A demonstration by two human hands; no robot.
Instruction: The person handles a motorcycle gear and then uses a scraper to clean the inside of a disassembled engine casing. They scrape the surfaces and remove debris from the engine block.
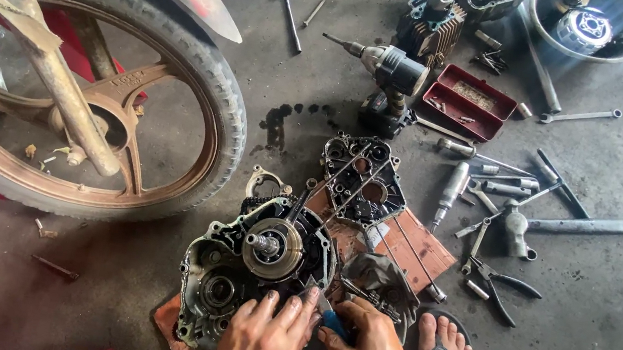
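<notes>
The engine crankcase (255, 274) lay open-side up on a reddish board (415, 252) on the concrete floor (602, 325), just in front of the motorcycle wheel (84, 100). Taking the crankcase as the landmark: the left hand (262, 340) rested on its near edge, fingers spread and flat against the casing, closed around nothing. Just to the right of the case, the right hand (372, 349) was curled around a small blue-tipped tool (334, 325), its point at the casing's lower right rim. Beyond the case, touching its far side, stood a dark engine cover (364, 179) with long studs across it. Farther beyond lay a cordless impact driver (387, 79) and a red parts tray (471, 100); well to the right, wrenches, a hammer (558, 228) and pliers (504, 290) were scattered. A sandalled foot (448, 348) sat near the case's right side.

The crankcase looked like cast metal: heavy, rigid and greasy, so likely slippery in bare fingers. The protruding shaft (262, 243) and the round rotor (276, 248) at its centre seemed poor places to lift by. The thick outer walls and bolt lugs appeared the safer hold, with both hands low on opposite sides. The mating face probably marks easily, so it would want gentle contact.
</notes>
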